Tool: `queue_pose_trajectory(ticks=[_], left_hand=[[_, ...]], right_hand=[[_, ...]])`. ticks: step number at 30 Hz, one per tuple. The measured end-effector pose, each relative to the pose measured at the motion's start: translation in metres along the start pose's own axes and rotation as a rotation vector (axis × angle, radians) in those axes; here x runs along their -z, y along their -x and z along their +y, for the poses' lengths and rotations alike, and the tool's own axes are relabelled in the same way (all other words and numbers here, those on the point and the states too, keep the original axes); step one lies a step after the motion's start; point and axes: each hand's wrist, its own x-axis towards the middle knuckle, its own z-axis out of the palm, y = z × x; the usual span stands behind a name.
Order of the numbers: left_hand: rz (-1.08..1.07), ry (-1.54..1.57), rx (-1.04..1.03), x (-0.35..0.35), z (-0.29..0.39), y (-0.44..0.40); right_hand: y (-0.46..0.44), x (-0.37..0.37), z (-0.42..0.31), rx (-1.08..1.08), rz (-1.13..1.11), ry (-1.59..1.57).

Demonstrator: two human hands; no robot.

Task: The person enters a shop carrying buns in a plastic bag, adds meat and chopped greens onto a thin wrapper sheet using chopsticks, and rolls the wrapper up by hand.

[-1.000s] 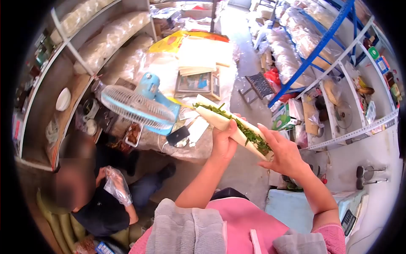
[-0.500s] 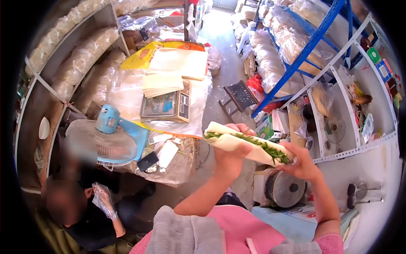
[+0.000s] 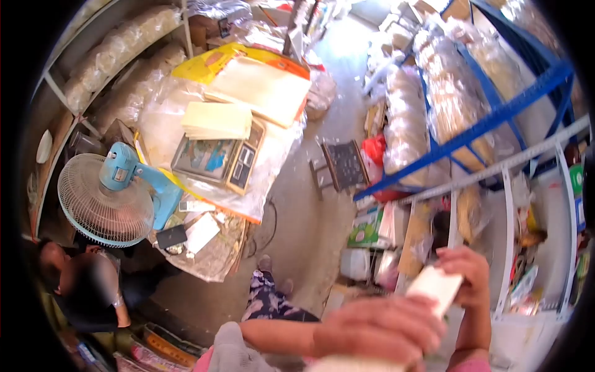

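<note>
- While the fan [image 3: 105, 198] stands at the left edge of the table [image 3: 226, 254], its motor label [image 3: 121, 176] is too small to read.
- Right of the table, a blurred left hand [image 3: 381, 325] curls over the pale wrap [image 3: 439, 288].
- Farther right of the table, the right hand [image 3: 469, 271] grips the wrap's far end.

plastic-covered table [image 3: 214, 265] bears a blue fan [image 3: 120, 193], a scale [image 3: 207, 161] and stacked pale sheets [image 3: 257, 91].
</note>
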Motion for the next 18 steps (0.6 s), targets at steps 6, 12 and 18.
queue_pose_trajectory(ticks=[6, 12, 18], left_hand=[[0.002, 0.072, -0.174, 0.017, -0.005, -0.051], [0.154, -0.008, -0.237, 0.031, -0.019, -0.091], [0.157, -0.148, -0.367, 0.062, -0.052, -0.129]], right_hand=[[-0.068, 0.011, 0.002, 0.078, 0.123, -0.006], [-0.135, -0.005, 0.034, 0.043, 0.165, -0.154], [-0.192, -0.009, 0.082, 0.186, 0.104, -0.319]])
